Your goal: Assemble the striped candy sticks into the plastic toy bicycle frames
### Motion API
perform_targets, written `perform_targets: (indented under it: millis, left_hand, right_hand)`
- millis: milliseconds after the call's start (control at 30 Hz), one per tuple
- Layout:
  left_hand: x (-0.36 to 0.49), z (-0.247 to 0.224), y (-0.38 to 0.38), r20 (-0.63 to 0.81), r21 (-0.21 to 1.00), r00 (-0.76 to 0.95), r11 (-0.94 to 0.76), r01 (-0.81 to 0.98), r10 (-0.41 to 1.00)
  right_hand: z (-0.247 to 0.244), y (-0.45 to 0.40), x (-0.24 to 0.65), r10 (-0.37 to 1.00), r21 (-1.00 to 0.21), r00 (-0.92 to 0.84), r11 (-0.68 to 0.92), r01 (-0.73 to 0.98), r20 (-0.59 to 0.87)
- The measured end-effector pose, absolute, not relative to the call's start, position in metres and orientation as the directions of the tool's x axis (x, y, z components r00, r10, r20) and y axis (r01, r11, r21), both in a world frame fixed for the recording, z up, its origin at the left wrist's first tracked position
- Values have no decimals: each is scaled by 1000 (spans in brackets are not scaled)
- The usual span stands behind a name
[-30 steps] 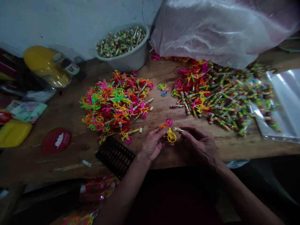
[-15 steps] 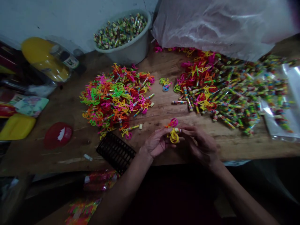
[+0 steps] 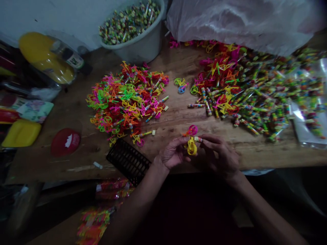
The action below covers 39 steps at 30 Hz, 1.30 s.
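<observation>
My left hand [image 3: 173, 153] is closed on a small plastic toy bicycle [image 3: 191, 147] with a yellow wheel in front and a pink one behind. Against the bicycle lies a small candy-filled tube [image 3: 197, 139], its pale end pinched by my right hand [image 3: 221, 154]. Part of the tube is hidden behind the bicycle and fingers. Left of my hands is a pile of colourful toy bicycles [image 3: 127, 102], some with tubes on them. To the right, many loose candy tubes [image 3: 258, 102] are heaped beside more bicycles [image 3: 222, 75].
A grey tub [image 3: 145, 46] full of tubes stands against the wall. A large plastic sack [image 3: 230, 23] covers the back right. A black slotted basket [image 3: 127, 161] sits by my left forearm. A red lid [image 3: 65, 142] and a yellow-filled bottle [image 3: 48, 61] are farther left.
The view has shifted slightly, so the table's things sit a little higher in the picture. Both hands keep hold of the bicycle and tube, with a bit more of the tube's pale end showing.
</observation>
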<state>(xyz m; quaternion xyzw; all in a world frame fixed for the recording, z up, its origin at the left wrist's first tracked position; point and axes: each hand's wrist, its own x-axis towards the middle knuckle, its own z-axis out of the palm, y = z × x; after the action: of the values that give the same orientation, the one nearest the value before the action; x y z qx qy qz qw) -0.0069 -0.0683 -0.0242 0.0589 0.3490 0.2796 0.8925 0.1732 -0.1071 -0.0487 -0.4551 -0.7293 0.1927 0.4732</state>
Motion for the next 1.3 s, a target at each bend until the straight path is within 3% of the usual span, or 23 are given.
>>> perform_targets:
  millis: [233, 433, 567, 767, 900, 1000, 1133, 1300]
  left_hand:
    - [-8, -33, -70, -574, 370, 584, 818, -441, 574]
    - [-13, -35, -70, -566, 409, 547, 786, -464, 617]
    - [-9, -35, -72, -571, 441, 528, 777, -449, 629]
    - [-5, -38, -75, -602, 367, 536, 801, -472, 592]
    - [-1, -37, -77, -618, 312, 557, 824, -474, 555]
    - [4, -31, -78, -612, 381, 531, 807, -451, 586]
    - [8, -15, -75, -612, 558, 446, 756, -341, 653]
    - [8, -3, -73, -619, 679, 299, 686, -261, 726]
  right_hand:
    - [-43, -104, 172, 767, -657, -246, 637, 403, 593]
    - [-40, -105, 171, 801, -666, -138, 568, 483, 583]
    - [-44, -106, 173, 798, -677, -192, 591, 439, 572]
    - [-53, -107, 168, 785, -684, -188, 610, 401, 590]
    - [-61, -109, 161, 806, -710, -64, 553, 436, 588]
    - [-60, -110, 156, 823, -741, -18, 521, 425, 568]
    - [-47, -107, 159, 838, -755, -14, 499, 425, 546]
    - [-39, -102, 173, 834, -747, -236, 551, 372, 499]
